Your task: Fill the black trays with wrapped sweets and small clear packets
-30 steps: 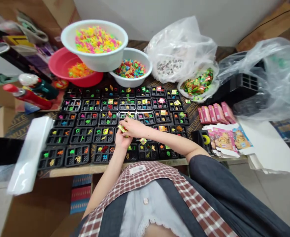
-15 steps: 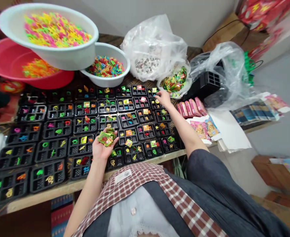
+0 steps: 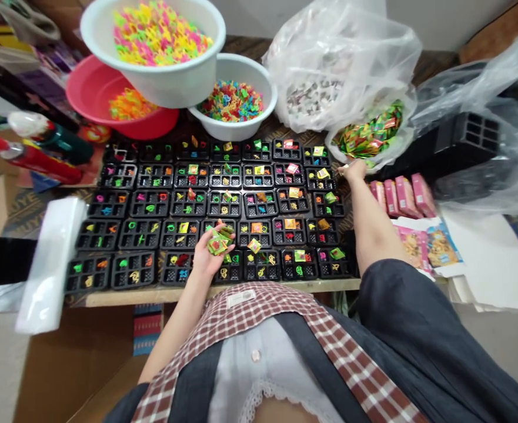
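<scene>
My left hand (image 3: 206, 254) is cupped palm up over the front trays, its fingers curled around several small green packets (image 3: 219, 241). At the right end of the tray rows is my right hand (image 3: 354, 169), just in front of a clear bag of packets (image 3: 371, 135). Its fingers are drawn together, and whatever is between them is too small to make out. Beside it, a black compartment tray (image 3: 324, 187) has a yellow packet in it. Many such trays stand in rows, holding small coloured plastic pieces; a yellow-green packet (image 3: 254, 245) lies across one front tray.
Behind the trays stand a large pale basin (image 3: 170, 79), a red basin (image 3: 80, 97) and a smaller pale basin (image 3: 236, 130). Pink boxes (image 3: 408, 197) and stacked black trays (image 3: 479, 138) are at right; a clear plastic roll (image 3: 49, 264) lies left.
My right hand has moved off the right-hand tray, rightward toward the packet bag; a yellow packet now shows in that tray. My left hand still holds its packets. The view has shifted left.
</scene>
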Demonstrator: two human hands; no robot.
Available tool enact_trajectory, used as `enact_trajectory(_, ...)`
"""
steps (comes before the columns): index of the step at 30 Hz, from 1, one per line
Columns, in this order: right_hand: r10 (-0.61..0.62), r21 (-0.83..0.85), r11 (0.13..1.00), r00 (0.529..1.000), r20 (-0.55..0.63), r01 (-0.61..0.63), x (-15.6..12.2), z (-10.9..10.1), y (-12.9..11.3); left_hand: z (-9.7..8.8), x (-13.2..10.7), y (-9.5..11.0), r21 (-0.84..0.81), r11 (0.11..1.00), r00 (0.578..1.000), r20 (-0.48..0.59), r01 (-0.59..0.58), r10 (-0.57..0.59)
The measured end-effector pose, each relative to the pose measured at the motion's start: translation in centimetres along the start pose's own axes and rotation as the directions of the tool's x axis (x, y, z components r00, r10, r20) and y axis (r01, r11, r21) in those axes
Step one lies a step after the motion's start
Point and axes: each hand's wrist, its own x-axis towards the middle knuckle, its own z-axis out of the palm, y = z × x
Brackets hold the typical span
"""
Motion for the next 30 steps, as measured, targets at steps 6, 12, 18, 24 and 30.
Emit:
enact_trajectory(6,-0.073,0.428,0.899,0.995,-0.061,0.093,-4.6,-3.1,-4.2,-0.2,-0.6,-0.4,0.042,0.999,1.000,0.013,0.005,-0.006)
enact_trajectory(12,-0.701,0.719,0.649,0.560,0.440,0.247,-19.6,-3.2,-9.8,-0.2,-1.8,-0.6,0.036,0.999,1.000,-0.025,0.017,-0.016)
enact_trajectory(18,-0.816,0.443,0.545,0.329,0.476,0.712,-28.6,-0.7,-11.0,-1.6,-4.2,-0.6,0.046,0.999,0.997,-0.077,0.002,0.001)
enact_trajectory(24,-0.736,0.273,0.605,0.394,0.550,0.748,-30.0,0.0,-10.7,-3.7,-5.6,-1.5,0.016,1.000,0.997,-0.078,0.016,-0.015)
enact_trajectory(30,-0.743,0.490,0.659,0.396,0.539,0.570,-29.5,-0.5,-10.1,-4.5,-6.3,-2.2,-0.050,0.997,0.996,-0.068,0.051,-0.055)
